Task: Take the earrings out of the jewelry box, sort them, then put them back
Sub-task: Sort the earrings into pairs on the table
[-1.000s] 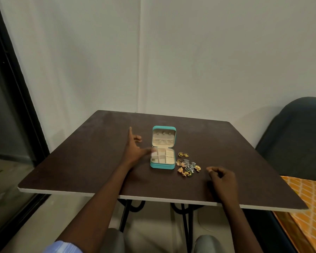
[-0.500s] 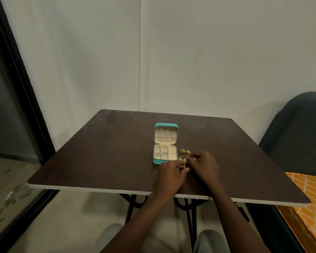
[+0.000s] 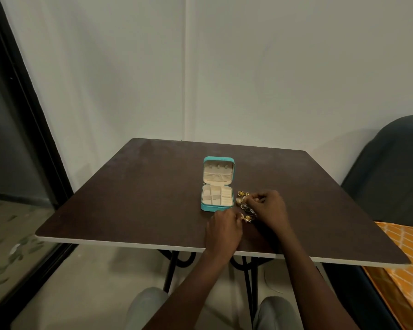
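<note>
A small teal jewelry box lies open on the dark table, its lid upright and its cream compartments showing nothing inside. Just right of it lies a cluster of gold and silver earrings. My left hand sits in front of the box with its curled fingertips pinching a gold earring at the near end of the cluster. My right hand covers the right side of the cluster, its curled fingers pinching an earring near the top. Part of the pile is hidden under it.
The table's white front edge runs just before my wrists. A dark chair back stands at the right, with an orange patterned cloth below it. A dark door frame lies to the left and a white wall behind.
A second ago my left hand was beside the box and my right hand lay right of the pile. Both hands have come together onto the earrings.
</note>
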